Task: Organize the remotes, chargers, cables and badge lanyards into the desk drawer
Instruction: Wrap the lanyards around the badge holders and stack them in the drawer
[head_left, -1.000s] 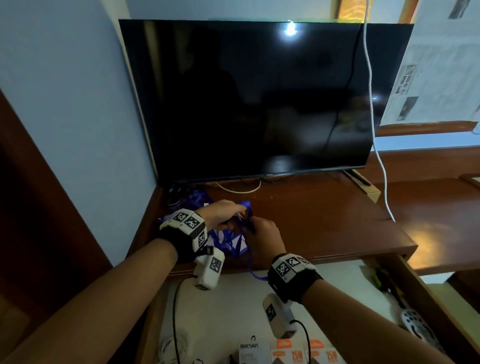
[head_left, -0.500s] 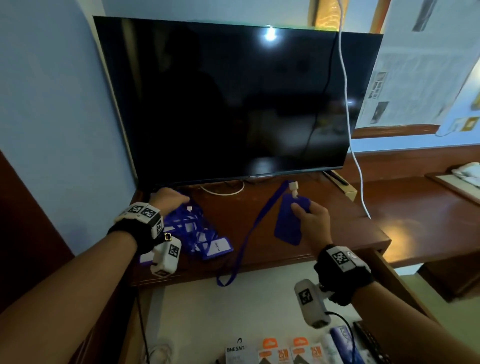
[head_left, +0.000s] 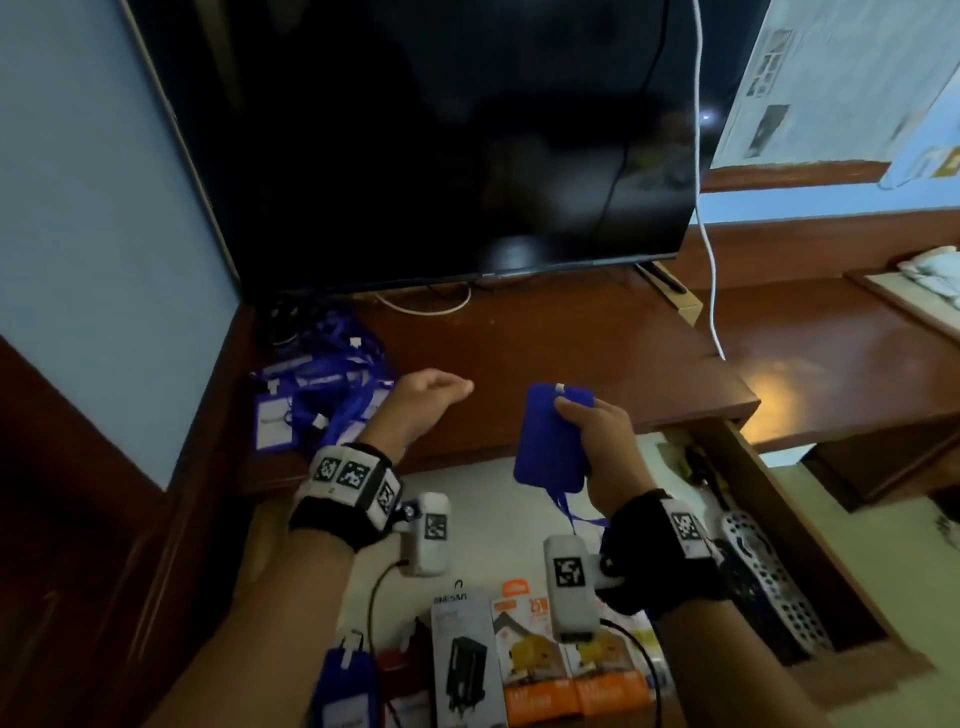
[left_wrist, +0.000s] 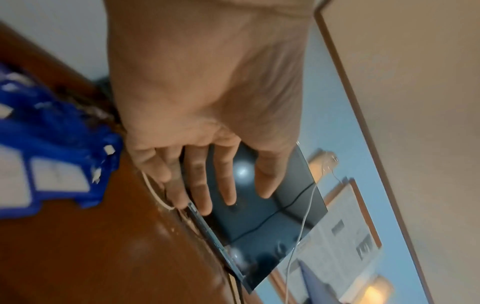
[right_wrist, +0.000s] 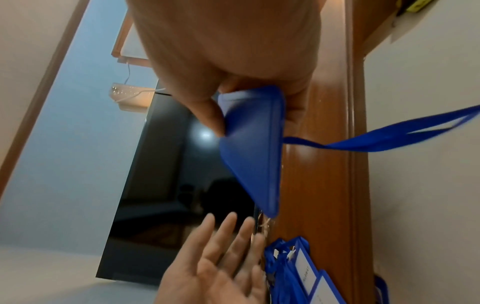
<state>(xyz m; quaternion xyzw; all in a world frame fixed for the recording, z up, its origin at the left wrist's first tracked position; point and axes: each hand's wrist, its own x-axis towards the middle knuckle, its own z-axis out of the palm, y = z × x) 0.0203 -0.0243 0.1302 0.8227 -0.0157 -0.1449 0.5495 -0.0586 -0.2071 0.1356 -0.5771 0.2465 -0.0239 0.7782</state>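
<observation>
My right hand (head_left: 584, 421) pinches a blue badge holder (head_left: 548, 447) over the front edge of the desk, above the open drawer (head_left: 779, 499). Its blue strap (head_left: 569, 512) dangles below the hand. The right wrist view shows thumb and fingers clamping the badge holder (right_wrist: 253, 148), with the strap (right_wrist: 389, 135) trailing off to the right. My left hand (head_left: 441, 387) hovers open above the desk, just right of a pile of blue lanyards and badges (head_left: 322, 389). Its fingers (left_wrist: 205, 185) are straight and hold nothing.
A large dark TV (head_left: 441, 145) stands at the back of the wooden desk (head_left: 597, 343); a white cable (head_left: 706, 208) hangs at its right. The drawer holds charger boxes (head_left: 540, 670), a blue badge (head_left: 345, 680) and remotes (head_left: 769, 577) along its right side.
My right hand has drawn the badge holder back from the desk toward the drawer. My left hand has left the lanyard pile, moved right and opened.
</observation>
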